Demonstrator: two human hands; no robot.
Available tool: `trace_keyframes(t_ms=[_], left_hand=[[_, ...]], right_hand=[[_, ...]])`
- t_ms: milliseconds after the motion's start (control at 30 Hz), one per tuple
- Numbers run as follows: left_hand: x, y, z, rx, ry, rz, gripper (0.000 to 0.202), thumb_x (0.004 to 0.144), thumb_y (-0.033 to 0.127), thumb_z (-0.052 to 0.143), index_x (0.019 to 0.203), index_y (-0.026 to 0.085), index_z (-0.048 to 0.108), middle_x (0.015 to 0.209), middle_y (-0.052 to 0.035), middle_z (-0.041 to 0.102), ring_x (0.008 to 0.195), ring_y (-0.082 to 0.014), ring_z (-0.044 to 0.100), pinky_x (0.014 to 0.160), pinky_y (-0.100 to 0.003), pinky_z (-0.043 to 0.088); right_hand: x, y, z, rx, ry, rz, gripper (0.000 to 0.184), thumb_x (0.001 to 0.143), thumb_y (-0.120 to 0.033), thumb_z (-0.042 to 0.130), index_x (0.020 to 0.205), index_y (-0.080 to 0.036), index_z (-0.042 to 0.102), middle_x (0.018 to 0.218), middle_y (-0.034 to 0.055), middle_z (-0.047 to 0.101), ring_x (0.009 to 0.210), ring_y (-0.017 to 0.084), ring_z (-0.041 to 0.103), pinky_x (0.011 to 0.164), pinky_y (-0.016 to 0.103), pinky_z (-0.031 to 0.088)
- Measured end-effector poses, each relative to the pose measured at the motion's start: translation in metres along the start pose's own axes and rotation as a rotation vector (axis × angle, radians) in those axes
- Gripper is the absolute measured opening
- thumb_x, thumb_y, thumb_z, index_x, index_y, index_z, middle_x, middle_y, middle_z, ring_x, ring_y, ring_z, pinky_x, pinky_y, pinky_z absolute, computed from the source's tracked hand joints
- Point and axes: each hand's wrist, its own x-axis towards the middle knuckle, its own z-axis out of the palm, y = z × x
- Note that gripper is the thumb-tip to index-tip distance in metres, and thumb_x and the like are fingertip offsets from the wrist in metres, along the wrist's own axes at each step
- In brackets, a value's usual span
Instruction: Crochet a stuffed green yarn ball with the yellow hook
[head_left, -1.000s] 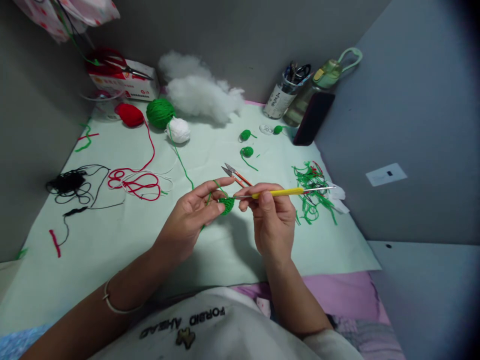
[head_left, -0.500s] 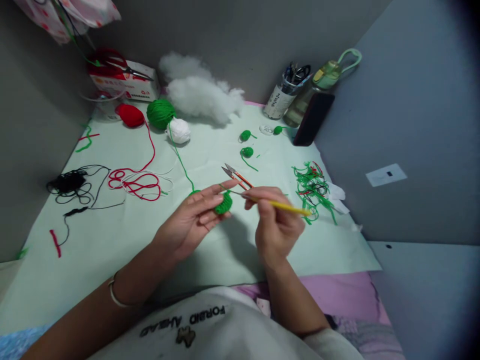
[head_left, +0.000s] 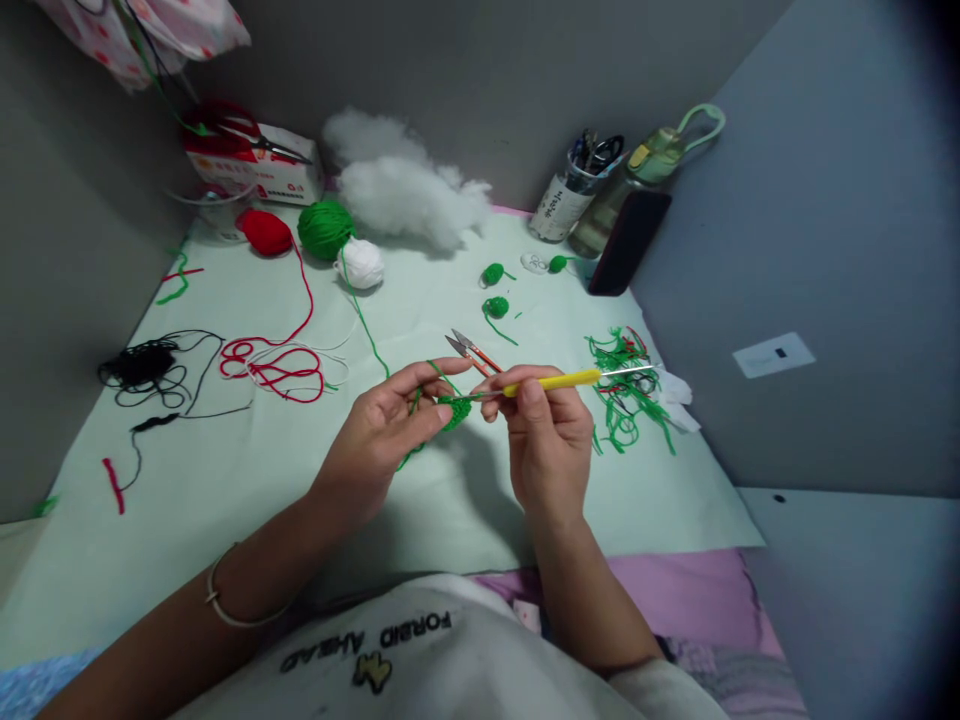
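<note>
Between the thumb and fingers of my left hand (head_left: 382, 425) is a small green crochet piece (head_left: 456, 412). Green yarn (head_left: 444, 374) runs up over the raised left index finger, and a strand hangs below the hand. My right hand (head_left: 551, 430) is closed round a crochet hook (head_left: 559, 382) with a yellow grip, its metal tip at the piece's upper edge. Just beyond my fingers lie thread snips (head_left: 476, 350) with orange handles. The green yarn ball (head_left: 325, 230) stands farther back, a strand leading from it towards my left hand.
At the back are white stuffing (head_left: 412, 195), a red yarn ball (head_left: 268, 232) and a white yarn ball (head_left: 361, 264). Small green crocheted pieces (head_left: 496, 307) lie mid-table. Yarn scraps (head_left: 626, 385), a phone (head_left: 630, 243) and a bottle (head_left: 600, 215) are on the right. Black yarn (head_left: 142, 365) lies left.
The hook has turned to lie nearly level, its rear end raised. My left hand has rolled over, and green yarn now stretches up over its index finger.
</note>
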Motion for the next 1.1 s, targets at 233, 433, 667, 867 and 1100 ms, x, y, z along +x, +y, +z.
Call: trace_keyframes(t_ms=[233, 433, 667, 867, 1100], left_hand=[[0.0, 0.001, 0.0, 0.095, 0.056, 0.048, 0.036, 0.087, 0.025, 0.08, 0.122, 0.027, 0.08, 0.085, 0.0009, 0.059, 0.072, -0.0117, 0.047, 0.065, -0.025, 0.037], [-0.001, 0.0, 0.004, 0.114, 0.094, 0.085, 0.035, 0.084, 0.021, 0.082, 0.118, 0.024, 0.081, 0.084, 0.0023, 0.06, 0.07, -0.0093, 0.048, 0.065, -0.023, 0.04], [0.002, 0.002, 0.009, -0.249, -0.003, -0.166, 0.046, 0.079, 0.023, 0.086, 0.123, 0.016, 0.077, 0.071, 0.0047, 0.056, 0.06, -0.0068, 0.043, 0.064, -0.02, 0.043], [0.007, 0.004, 0.001, -0.299, -0.072, -0.185, 0.039, 0.082, 0.022, 0.083, 0.121, 0.016, 0.08, 0.064, 0.0059, 0.048, 0.058, -0.0075, 0.033, 0.067, -0.021, 0.044], [0.005, 0.0, 0.005, -0.185, -0.077, -0.147, 0.028, 0.081, 0.025, 0.082, 0.109, 0.02, 0.083, 0.085, -0.0022, 0.067, 0.063, -0.0093, 0.039, 0.057, -0.023, 0.031]], right_hand=[[-0.008, -0.011, 0.003, -0.247, 0.002, -0.18, 0.018, 0.106, -0.026, 0.059, 0.101, -0.025, 0.076, 0.092, 0.0012, 0.077, 0.075, 0.013, 0.071, 0.07, 0.03, 0.061], [-0.012, -0.007, 0.002, -0.497, -0.065, -0.455, 0.021, 0.106, -0.016, 0.053, 0.113, -0.025, 0.071, 0.094, 0.0024, 0.078, 0.081, 0.017, 0.074, 0.072, 0.034, 0.062], [-0.015, -0.001, 0.003, -0.787, -0.073, -0.694, 0.022, 0.101, -0.013, 0.062, 0.112, -0.026, 0.076, 0.105, 0.0075, 0.078, 0.097, 0.02, 0.075, 0.08, 0.035, 0.063], [-0.005, -0.003, 0.001, -0.086, 0.071, -0.143, 0.017, 0.104, -0.03, 0.063, 0.099, -0.025, 0.079, 0.087, 0.0021, 0.076, 0.072, 0.015, 0.07, 0.063, 0.03, 0.059], [-0.004, 0.002, 0.002, 0.078, 0.063, -0.028, 0.015, 0.101, -0.032, 0.068, 0.097, -0.026, 0.081, 0.09, -0.0002, 0.076, 0.075, 0.011, 0.071, 0.068, 0.024, 0.06]])
